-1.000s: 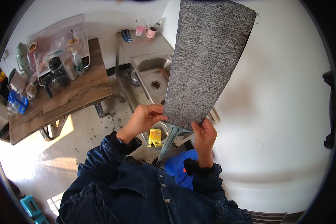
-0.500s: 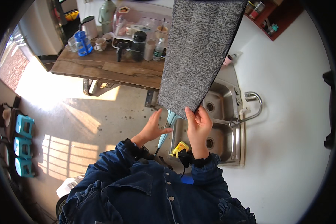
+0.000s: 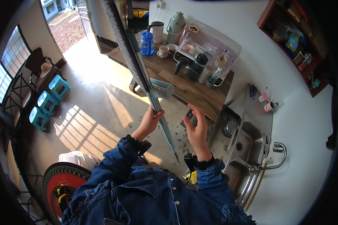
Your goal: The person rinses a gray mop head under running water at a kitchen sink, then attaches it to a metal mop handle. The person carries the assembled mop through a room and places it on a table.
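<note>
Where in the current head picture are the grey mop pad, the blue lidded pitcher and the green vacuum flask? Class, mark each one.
Grey mop pad [image 3: 124,45]: head view, mid-length on its fabric.
Blue lidded pitcher [image 3: 147,46]: head view, middle of its body.
Green vacuum flask [image 3: 175,30]: head view, middle of its body.

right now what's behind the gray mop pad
Behind the gray mop pad, the wooden table shows on both sides, with sunlit floor at left. The strip directly behind the pad is covered, so I can't tell what lies there.
</note>
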